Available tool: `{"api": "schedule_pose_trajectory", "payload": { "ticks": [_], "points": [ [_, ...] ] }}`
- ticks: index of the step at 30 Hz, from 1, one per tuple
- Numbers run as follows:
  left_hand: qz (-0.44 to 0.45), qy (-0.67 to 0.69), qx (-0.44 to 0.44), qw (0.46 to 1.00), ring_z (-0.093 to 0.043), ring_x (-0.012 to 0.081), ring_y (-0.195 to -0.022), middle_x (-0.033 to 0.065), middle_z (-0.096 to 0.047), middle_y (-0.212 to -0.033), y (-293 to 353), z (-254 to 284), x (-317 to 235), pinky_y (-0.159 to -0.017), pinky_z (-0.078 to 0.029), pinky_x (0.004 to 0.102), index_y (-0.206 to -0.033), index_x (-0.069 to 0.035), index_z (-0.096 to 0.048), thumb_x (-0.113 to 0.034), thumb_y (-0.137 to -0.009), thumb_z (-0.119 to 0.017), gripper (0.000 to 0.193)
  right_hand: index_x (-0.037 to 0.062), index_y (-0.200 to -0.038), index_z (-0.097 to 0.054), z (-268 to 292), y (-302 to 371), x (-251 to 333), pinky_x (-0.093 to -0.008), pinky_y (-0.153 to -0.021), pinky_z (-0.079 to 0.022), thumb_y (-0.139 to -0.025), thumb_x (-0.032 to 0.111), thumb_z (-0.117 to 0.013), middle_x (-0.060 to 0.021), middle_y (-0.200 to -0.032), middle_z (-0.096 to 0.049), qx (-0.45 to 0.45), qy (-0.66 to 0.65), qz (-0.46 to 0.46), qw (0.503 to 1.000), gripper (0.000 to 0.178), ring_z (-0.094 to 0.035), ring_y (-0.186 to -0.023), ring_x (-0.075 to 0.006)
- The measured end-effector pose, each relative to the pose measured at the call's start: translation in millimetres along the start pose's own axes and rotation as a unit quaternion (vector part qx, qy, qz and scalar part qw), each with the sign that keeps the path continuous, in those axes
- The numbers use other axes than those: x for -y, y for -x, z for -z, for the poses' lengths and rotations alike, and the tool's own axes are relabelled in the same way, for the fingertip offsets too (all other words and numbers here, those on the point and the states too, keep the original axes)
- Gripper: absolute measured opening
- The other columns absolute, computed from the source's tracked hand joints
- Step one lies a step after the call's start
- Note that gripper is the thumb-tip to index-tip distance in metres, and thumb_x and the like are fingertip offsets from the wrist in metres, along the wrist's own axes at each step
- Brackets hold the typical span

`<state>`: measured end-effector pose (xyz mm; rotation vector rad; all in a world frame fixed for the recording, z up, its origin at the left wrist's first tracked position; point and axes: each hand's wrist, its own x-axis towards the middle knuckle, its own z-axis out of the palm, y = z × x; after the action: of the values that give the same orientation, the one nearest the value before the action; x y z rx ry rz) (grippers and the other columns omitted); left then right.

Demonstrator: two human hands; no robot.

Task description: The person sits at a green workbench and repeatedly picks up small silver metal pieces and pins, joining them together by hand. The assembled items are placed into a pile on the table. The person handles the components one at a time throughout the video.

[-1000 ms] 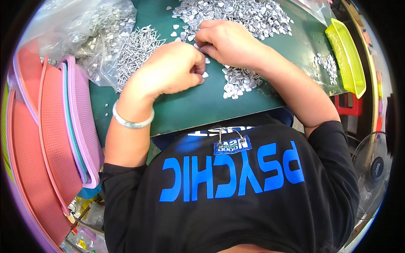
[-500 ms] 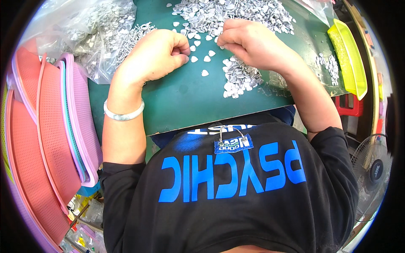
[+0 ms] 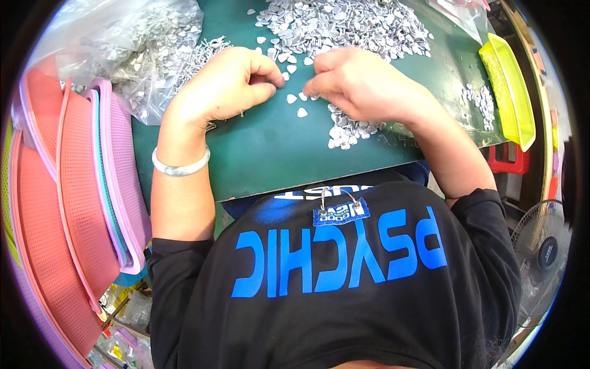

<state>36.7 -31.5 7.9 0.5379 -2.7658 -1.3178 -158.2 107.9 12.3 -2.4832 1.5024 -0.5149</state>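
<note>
My left hand (image 3: 236, 85), with a pale bangle (image 3: 180, 165) on its wrist, is over the green table. Its thumb and forefinger are apart; the other fingers are curled and partly hidden. The forefinger tip is at a small silver heart-shaped piece (image 3: 285, 77). Facing it, my right hand (image 3: 364, 84) has its fingers bent together, with the edge of another heart-shaped piece (image 3: 314, 97) showing under the tips. Between the hands lie a few loose hearts (image 3: 291, 98). A small heap of hearts (image 3: 349, 132) sits partly beneath my right hand.
A large heap of silver hearts (image 3: 344, 24) covers the table's far side. Clear plastic bags (image 3: 147, 55) of metal pieces stand far left, beside thin metal bits (image 3: 206, 52). Pink baskets (image 3: 80, 197) are stacked left. A yellow-green basket (image 3: 509, 92) and a fan (image 3: 544, 252) are right.
My left thumb and forefinger have parted. The right hand has come slightly nearer me, its fingertips lower, towards the loose hearts. The whole view has shifted slightly.
</note>
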Motion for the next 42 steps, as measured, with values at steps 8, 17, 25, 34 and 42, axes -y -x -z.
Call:
{"api": "schedule_pose_trajectory", "payload": {
  "ticks": [8, 17, 25, 34, 42],
  "points": [
    [0.026, -0.063, -0.068, 0.995, -0.055, 0.0079, -0.067, 0.0036, -0.063, -0.075, -3.0, -2.4, -3.4, -0.063, -0.047, 0.0241, -0.098, 0.001, -0.068, 0.004, -0.076, -0.060, 0.023, 0.0102, -0.093, -0.069, -4.1, -13.5, -3.0, -0.0406, -0.072, -0.051, -0.077, 0.010, -0.060, -0.0102, -0.083, -0.060, -0.016, 0.056, -0.066, 0.996, 0.018, -0.063, -0.083, -0.0309],
    [-0.021, -0.054, -0.015, 0.998, -0.059, 0.0116, -0.070, 0.0058, -0.066, -0.077, 0.3, -2.0, -3.0, -0.065, -0.048, 0.0264, -0.094, -0.003, -0.071, 0.004, -0.076, -0.061, 0.021, 0.0088, -0.094, -0.069, 5.8, -12.4, -6.6, -0.0402, -0.076, -0.051, -0.081, 0.012, -0.058, -0.0099, -0.088, -0.063, 0.009, 0.045, -0.082, 0.996, 0.017, -0.063, -0.086, -0.0297],
    [-0.042, -0.057, -0.012, 0.997, -0.061, 0.0153, -0.070, 0.0081, -0.066, -0.081, 0.0, 1.2, -5.1, -0.066, -0.049, 0.0285, -0.093, -0.003, -0.070, -0.002, -0.077, -0.062, 0.019, 0.0082, -0.091, -0.068, -11.8, -32.2, -10.5, -0.0416, -0.074, -0.052, -0.082, 0.016, -0.058, -0.0104, -0.089, -0.064, -0.032, 0.099, -0.110, 0.988, 0.016, -0.064, -0.085, -0.0306],
    [-0.039, -0.190, -0.216, 0.957, -0.061, 0.0263, -0.072, 0.0094, -0.062, -0.079, -17.4, -23.5, -2.7, -0.065, -0.048, 0.0351, -0.088, -0.006, -0.066, -0.009, -0.074, -0.068, 0.015, 0.0068, -0.081, -0.066, -3.3, -35.7, -11.3, -0.0440, -0.070, -0.051, -0.083, 0.016, -0.052, -0.0151, -0.078, -0.065, 0.035, 0.058, -0.114, 0.991, 0.017, -0.064, -0.078, -0.0343],
    [-0.024, -0.211, -0.254, 0.944, -0.063, 0.0283, -0.077, 0.0085, -0.064, -0.084, -19.0, -27.1, -1.2, -0.069, -0.050, 0.0365, -0.087, -0.007, -0.066, -0.012, -0.077, -0.066, 0.012, 0.0079, -0.082, -0.066, -2.9, -28.3, -12.0, -0.0443, -0.071, -0.051, -0.085, 0.017, -0.053, -0.0146, -0.079, -0.065, -0.017, 0.051, -0.131, 0.990, 0.016, -0.063, -0.078, -0.0348]
  ]
}}
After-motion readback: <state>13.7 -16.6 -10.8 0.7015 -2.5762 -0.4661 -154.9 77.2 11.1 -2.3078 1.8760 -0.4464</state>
